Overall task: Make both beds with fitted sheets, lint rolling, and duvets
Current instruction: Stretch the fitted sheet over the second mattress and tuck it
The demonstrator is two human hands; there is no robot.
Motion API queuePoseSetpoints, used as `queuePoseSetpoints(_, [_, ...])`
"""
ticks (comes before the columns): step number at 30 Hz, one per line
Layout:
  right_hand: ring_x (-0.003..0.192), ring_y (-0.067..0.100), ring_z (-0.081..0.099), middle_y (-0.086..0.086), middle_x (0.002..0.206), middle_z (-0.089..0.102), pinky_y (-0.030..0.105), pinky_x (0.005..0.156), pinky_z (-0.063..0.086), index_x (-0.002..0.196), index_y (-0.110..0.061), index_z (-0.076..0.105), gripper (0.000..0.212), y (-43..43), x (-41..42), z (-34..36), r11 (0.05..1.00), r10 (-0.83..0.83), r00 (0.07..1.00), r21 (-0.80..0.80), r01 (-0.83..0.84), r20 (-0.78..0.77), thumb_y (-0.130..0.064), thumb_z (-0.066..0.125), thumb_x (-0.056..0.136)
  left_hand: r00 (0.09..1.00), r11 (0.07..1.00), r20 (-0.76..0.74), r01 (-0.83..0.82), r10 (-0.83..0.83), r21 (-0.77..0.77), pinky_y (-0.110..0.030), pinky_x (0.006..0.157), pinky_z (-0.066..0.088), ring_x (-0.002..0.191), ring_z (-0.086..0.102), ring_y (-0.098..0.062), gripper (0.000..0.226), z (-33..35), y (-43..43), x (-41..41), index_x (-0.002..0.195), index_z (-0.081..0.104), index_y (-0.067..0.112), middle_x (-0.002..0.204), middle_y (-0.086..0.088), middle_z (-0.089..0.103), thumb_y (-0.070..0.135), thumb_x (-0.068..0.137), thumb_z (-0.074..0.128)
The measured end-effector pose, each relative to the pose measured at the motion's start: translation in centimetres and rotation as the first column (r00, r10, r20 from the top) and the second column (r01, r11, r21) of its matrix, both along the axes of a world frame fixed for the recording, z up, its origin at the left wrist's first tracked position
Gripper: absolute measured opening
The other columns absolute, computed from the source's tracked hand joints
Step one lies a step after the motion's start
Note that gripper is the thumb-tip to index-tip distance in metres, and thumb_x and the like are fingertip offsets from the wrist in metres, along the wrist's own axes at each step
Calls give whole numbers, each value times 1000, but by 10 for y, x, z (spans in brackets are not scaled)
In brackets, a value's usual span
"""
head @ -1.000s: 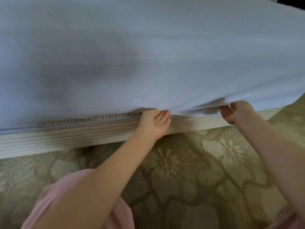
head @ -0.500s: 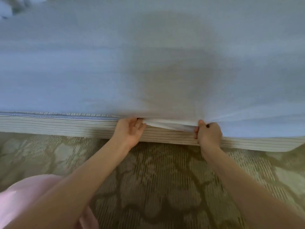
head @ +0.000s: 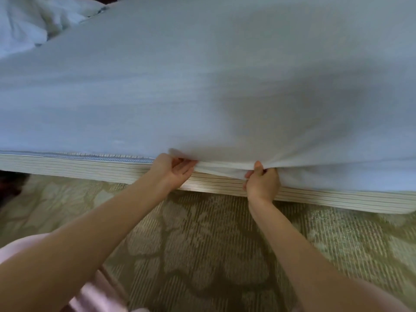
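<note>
Head view: a pale blue-white cloth fitted sheet [head: 202,91] covers the bed top and hangs over its near edge, above the cream striped fabric bed side [head: 90,170]. There the left hand [head: 171,172] and right hand [head: 262,183] sit near each other, each grip grasping the sheet's hem.

Patterned olive carpet [head: 202,244] underfoot

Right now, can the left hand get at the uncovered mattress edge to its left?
Probably yes: the uncovered mattress edge starts right beside the left hand, with nothing between them. That hand grips the sheet, though, so it would have to let go or drag it along.
</note>
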State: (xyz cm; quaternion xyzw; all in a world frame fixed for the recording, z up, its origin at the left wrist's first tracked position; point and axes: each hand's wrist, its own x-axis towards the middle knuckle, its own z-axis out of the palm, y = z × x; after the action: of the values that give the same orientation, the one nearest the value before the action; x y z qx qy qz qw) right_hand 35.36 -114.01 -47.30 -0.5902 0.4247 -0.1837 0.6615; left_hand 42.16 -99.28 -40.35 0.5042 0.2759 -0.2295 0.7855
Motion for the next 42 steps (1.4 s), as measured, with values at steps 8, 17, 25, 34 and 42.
queuePoseSetpoints(8, [48,14,51,3,69,63,27,52,53,81,-11,53,20,-24,-7,11,985,143,987,107,-136,-66,-20,49,99,996,994,-79,23,-31,-104,-40,89,43,123,52,-30,27,-7,-8,2,108,52,-6,132,-17,53,3,99,29])
queuePoseSetpoints(17, [53,15,64,8,61,67,26,55,56,87,-5,51,15,-20,-4,20,888,53,995,451,-88,90,-4,42,99,994,987,-74,75,-86,-141,-38,105,40,125,50,-30,38,-15,-6,7,133,40,-9,136,-20,49,1,100,25])
queuePoseSetpoints(25, [108,46,58,33,117,56,55,74,52,77,-2,51,18,-21,0,48,755,-46,965,641,-136,258,12,46,87,952,948,-96,271,-289,-165,-44,104,40,120,51,-40,32,-12,17,35,123,45,-13,129,-29,52,-7,93,36])
queuePoseSetpoints(34, [105,28,65,17,97,69,43,89,52,89,-4,56,26,-12,11,25,718,-114,864,642,-270,490,5,61,65,964,885,-26,230,-263,-404,-49,111,31,126,45,-44,25,-23,9,26,111,51,-9,131,-31,49,-8,90,38])
queuePoseSetpoints(42, [112,27,60,13,119,63,38,105,43,117,-5,56,46,-11,33,21,692,-62,765,580,-430,641,0,54,71,970,763,73,226,-230,-606,-48,110,34,114,53,-34,43,-35,-14,25,107,56,2,111,-18,62,-11,68,44])
